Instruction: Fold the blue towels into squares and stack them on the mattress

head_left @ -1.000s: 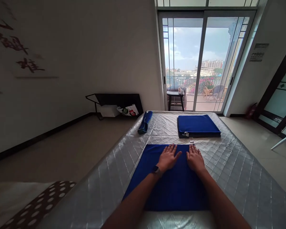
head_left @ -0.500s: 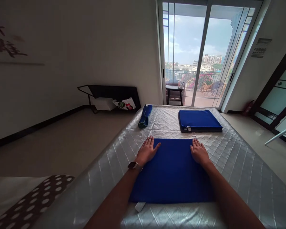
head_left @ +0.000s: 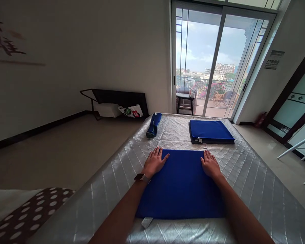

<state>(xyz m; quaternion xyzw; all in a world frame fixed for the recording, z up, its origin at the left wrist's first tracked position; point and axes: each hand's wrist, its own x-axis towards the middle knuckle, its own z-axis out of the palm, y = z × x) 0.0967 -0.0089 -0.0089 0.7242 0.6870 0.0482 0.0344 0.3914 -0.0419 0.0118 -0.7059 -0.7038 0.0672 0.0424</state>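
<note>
Left hand (head_left: 154,162) sits flat, fingers spread, on the far left corner of the blue cloth (head_left: 181,184) lying on the bed (head_left: 256,189). Right hand (head_left: 210,165) does likewise on the far right corner, a folded blue stack (head_left: 210,130) just beyond its fingertips.

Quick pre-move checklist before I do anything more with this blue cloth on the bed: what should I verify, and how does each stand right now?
1. Both hands flat on the cloth: ok. The left hand rests at the far left corner of the blue cloth, the right hand at the far right corner.
2. Cloth lies smooth, no visible wrinkles: ok.
3. White tag sticks out at the near left edge: not ok if it should be tucked in.
4. Far edge clear of the folded blue stack: ok, apart.
5. Rolled blue piece clear of the cloth: ok.
6. Cloth's underside layers aligned: cannot tell.
</note>
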